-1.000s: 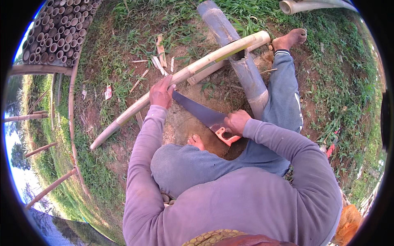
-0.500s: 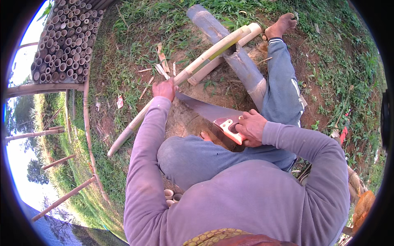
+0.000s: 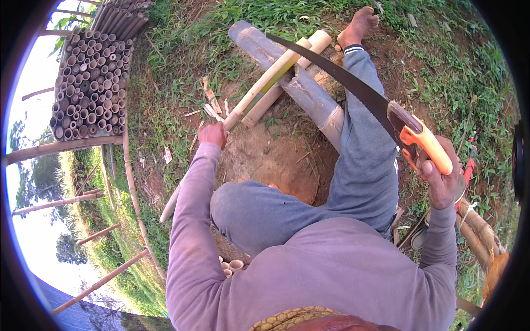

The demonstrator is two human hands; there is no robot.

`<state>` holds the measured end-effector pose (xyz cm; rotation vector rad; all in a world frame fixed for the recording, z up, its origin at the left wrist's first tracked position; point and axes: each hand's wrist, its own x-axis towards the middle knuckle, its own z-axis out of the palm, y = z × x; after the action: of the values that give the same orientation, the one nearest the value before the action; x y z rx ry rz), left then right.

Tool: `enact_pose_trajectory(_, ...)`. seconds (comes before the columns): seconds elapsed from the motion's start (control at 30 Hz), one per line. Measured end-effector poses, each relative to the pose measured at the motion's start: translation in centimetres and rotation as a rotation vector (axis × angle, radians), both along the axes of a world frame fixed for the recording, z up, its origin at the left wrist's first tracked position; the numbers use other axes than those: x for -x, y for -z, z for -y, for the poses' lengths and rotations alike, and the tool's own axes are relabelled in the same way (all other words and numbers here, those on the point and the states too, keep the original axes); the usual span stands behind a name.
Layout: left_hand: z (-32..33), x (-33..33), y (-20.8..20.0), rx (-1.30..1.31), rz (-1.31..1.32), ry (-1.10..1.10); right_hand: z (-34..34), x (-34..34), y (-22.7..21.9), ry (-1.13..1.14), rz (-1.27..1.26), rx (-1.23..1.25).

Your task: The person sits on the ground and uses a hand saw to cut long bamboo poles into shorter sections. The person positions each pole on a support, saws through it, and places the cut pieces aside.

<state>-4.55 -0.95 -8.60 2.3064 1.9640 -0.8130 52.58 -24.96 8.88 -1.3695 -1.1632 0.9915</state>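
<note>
My left hand [image 3: 213, 135] is closed round a long pale-green bamboo pole [image 3: 259, 91], which slants across a thick grey bamboo log [image 3: 314, 99]. A shorter pale bamboo piece [image 3: 266, 105] lies close beside the pole, also across the log. Out to the right, my right hand [image 3: 443, 179] grips the orange handle of a handsaw [image 3: 353, 85]. The dark curved blade is raised over my outstretched leg, its tip pointing up-left near the pole's far end. From this view I cannot tell whether the tip touches the bamboo.
Cut bamboo tubes are stacked [image 3: 91, 91] at the upper left, above a bamboo rail [image 3: 61, 148]. Wood splinters [image 3: 211, 99] lie on the grass. Several small bamboo cups [image 3: 236, 265] sit beside my bent knee. Brown poles [image 3: 479, 234] lie at the right.
The saw has left its place below the pole and swung up and right with my right hand. My left hand still holds the pole; the whole view has shifted slightly.
</note>
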Motion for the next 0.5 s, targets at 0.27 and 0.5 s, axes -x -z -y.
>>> enact_pose_trajectory(0.27, 0.5, -2.0, -0.6, 0.014, -0.106, -0.007, -8.8, 5.5, 9.7, 0.092, 0.282, -0.175)
enact_pose_trajectory(0.5, 0.8, -1.5, -0.1, 0.006, -0.116, 0.028, -10.2, 5.8, 10.3, 0.054, 0.295, -0.109)
